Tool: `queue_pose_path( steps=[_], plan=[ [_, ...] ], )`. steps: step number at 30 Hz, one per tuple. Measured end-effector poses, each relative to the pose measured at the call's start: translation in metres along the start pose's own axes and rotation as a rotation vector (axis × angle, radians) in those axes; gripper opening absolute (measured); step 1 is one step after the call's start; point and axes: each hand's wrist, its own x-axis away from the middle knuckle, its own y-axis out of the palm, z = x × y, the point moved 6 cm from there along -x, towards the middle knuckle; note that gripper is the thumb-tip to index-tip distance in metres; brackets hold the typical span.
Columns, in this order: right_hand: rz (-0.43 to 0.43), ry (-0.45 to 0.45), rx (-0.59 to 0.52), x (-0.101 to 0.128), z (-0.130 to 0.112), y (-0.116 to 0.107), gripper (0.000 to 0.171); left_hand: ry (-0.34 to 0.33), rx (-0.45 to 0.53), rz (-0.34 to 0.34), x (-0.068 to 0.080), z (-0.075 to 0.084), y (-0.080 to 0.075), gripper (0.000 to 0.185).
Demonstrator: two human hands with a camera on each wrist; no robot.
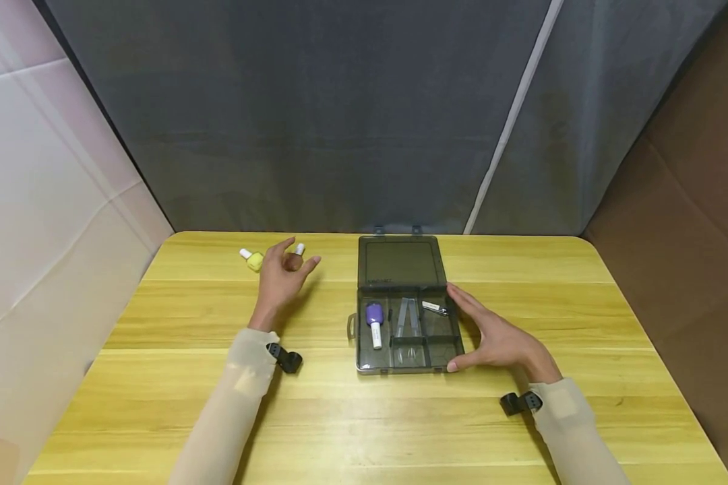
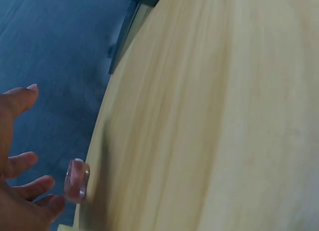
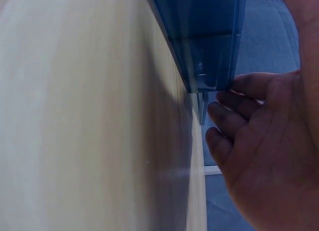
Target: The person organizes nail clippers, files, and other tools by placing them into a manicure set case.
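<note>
My left hand [image 1: 277,284] is over the far left of the table, its thumb and fingers spread apart. Beside its fingers is a small nail polish bottle, pinkish in the left wrist view [image 2: 77,181], with a white cap; the hand partly hides it in the head view. Left of that hand lies a yellow nail polish bottle [image 1: 254,261]. With fingers extended, my right hand [image 1: 502,339] touches the right side of a grey see-through compartment box [image 1: 409,369], its thumb at the near corner. Inside lie a purple nail polish bottle [image 1: 374,314] and a nail clipper [image 1: 434,308].
The box's lid [image 1: 402,261] lies folded back toward the table's far edge. Two pale grey strips [image 1: 414,316] form a narrow V in the middle compartment. A dark curtain [image 1: 315,121] hangs behind the wooden table [image 1: 364,431].
</note>
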Motion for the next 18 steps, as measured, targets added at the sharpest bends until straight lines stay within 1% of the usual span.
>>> queue_pose_path(
  steps=[5, 7, 9, 12, 14, 18],
  plan=[
    [-0.003, -0.001, 0.0, 0.0, 0.0, 0.0, 0.138, -0.029, 0.027, -0.024, -0.004, -0.008, -0.002, 0.076],
    [-0.005, 0.0, -0.001, 0.0, -0.001, 0.0, 0.138, -0.06, 0.044, -0.044, -0.005, -0.013, -0.002, 0.075],
    [-0.007, 0.0, 0.0, 0.0, -0.001, 0.0, 0.138, -0.097, 0.045, -0.046, -0.007, -0.017, -0.003, 0.073],
    [-0.008, 0.002, -0.003, 0.001, 0.0, 0.0, 0.138, -0.129, 0.023, -0.049, -0.009, -0.023, -0.003, 0.068],
    [-0.007, 0.004, -0.006, 0.001, 0.001, 0.0, 0.139, -0.126, 0.002, -0.049, -0.011, -0.024, -0.003, 0.064],
    [-0.003, 0.004, -0.01, 0.001, 0.001, -0.001, 0.138, -0.098, -0.048, -0.051, -0.013, -0.024, -0.001, 0.057]
  ],
)
